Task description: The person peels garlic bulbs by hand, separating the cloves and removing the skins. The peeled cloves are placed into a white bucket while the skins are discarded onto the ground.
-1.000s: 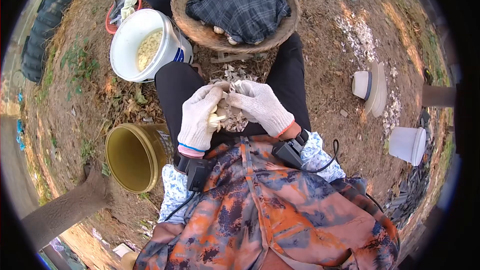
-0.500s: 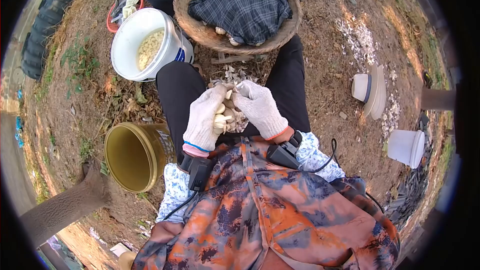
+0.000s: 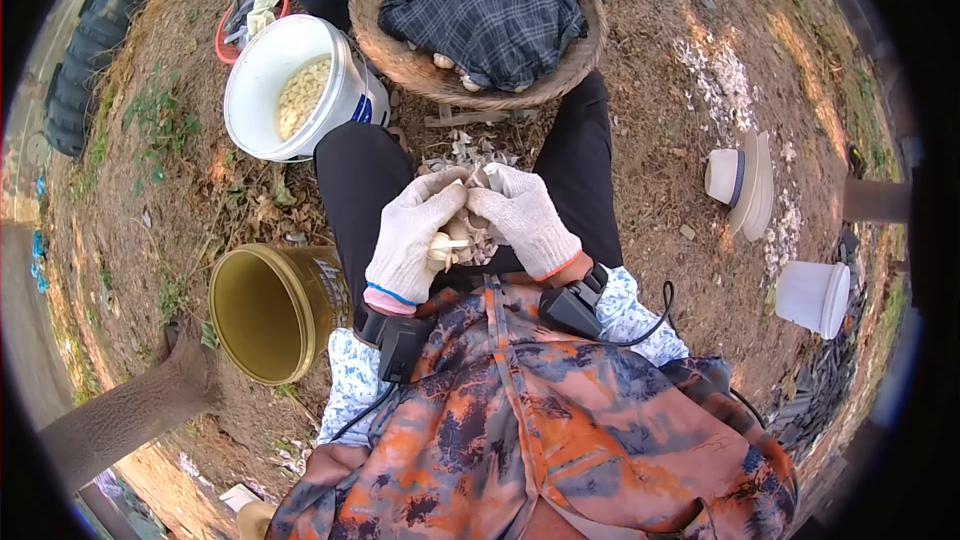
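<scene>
Both hands wear white knit gloves and meet above my lap. My left hand (image 3: 415,227) is closed around several garlic cloves (image 3: 441,249), which show pale below its palm. Its fingertips press against those of my right hand (image 3: 527,218), where a small garlic piece is pinched between them. The right fingers are bent and closed on that piece, mostly hidden by the gloves. Papery garlic skins (image 3: 470,152) lie on the ground between my knees, just beyond the fingertips.
A white bucket (image 3: 236,100) of peeled cloves stands at the upper left. Ahead, a wicker basket (image 3: 590,45) holds a dark checked cloth (image 3: 490,15) over garlic. An olive bucket (image 3: 300,285) lies left, hats (image 3: 745,185) and a white tub (image 3: 805,292) right.
My fingertips have drawn closer together, and the left fingers curl further over the cloves. Fewer cloves show beside the left palm. The surroundings look the same.
</scene>
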A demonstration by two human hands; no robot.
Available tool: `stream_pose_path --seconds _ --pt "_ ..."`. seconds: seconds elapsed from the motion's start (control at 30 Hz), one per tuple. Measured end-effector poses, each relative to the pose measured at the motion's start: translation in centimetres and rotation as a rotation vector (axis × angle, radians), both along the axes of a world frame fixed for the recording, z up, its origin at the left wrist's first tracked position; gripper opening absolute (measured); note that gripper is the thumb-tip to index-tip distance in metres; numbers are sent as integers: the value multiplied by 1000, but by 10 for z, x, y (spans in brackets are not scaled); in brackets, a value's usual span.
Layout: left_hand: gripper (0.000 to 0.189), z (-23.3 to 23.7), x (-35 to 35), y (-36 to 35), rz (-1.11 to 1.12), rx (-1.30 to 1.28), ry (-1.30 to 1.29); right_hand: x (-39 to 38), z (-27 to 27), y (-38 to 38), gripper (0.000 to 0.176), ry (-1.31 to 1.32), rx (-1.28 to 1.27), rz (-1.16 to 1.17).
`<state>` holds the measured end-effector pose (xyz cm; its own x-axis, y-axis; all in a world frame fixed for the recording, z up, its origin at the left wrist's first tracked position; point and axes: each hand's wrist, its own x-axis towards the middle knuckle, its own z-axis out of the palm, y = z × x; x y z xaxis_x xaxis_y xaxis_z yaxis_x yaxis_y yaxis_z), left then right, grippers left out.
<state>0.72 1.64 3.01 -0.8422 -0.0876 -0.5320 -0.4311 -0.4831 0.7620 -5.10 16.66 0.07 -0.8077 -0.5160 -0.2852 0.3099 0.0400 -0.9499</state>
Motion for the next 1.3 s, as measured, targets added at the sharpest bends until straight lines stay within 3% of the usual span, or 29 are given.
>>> stream_pose_path --seconds 0.1,0.17,0.27,0.3,0.33,0.4,0.43,0.47,0.5,0.57,0.67,0.73,0.8,0.83,0.9,1.03,1.1,1.13,1.2,1.23,1.3 --pt "29 -3 2 -5 83 207 -30 -1 8 1 15 -74 -110 -45" --pt "29 -15 4 -12 108 502 -6 -7 8 14 14 -516 -477 -5" --pt "29 -22 5 -20 93 583 6 -10 7 19 16 -530 -492 -41" --pt "29 -25 5 -22 92 582 6 -14 2 20 18 -438 -295 0" --pt "29 -27 4 -24 79 626 20 -17 -2 20 18 -438 -296 -1" --pt "30 -24 4 -22 62 670 33 -19 -2 16 20 395 463 130" --pt "32 -17 4 -17 86 524 46 -16 7 19 21 38 272 118" --pt "34 -13 5 -12 110 378 57 -15 15 16 21 38 272 118" --pt "34 -12 5 -7 108 379 53 -11 20 12 19 -127 105 74" --pt "38 -11 2 0 40 93 83 -8 30 7 14 -402 -170 19" --pt "39 -20 2 1 71 79 69 -10 8 3 11 -280 -123 3" --pt "40 -18 3 0 82 157 74 -10 19 4 14 -412 -188 -25" --pt "40 -23 6 -5 67 515 125 -10 14 7 12 -508 -247 2" --pt "40 -32 7 -9 68 515 123 -9 9 9 12 -510 -246 2" --pt "38 -41 6 -12 19 777 111 -9 2 11 14 -445 -225 18" --pt "34 -15 6 0 113 599 10 -4 5 5 16 -287 -120 -35" --pt "30 -8 -1 4 -20 167 -14 -2 6 1 16 -47 97 -5" --pt "30 -9 0 3 -19 167 -14 -1 9 1 16 -47 97 -4" --pt "26 -15 1 -1 22 277 -5 0 19 0 13 -216 -137 -72" --pt "26 -17 2 -4 24 277 -4 -3 17 3 13 -214 -137 -70" --pt "27 -20 7 -8 88 489 30 -10 5 15 9 -671 -529 -32"
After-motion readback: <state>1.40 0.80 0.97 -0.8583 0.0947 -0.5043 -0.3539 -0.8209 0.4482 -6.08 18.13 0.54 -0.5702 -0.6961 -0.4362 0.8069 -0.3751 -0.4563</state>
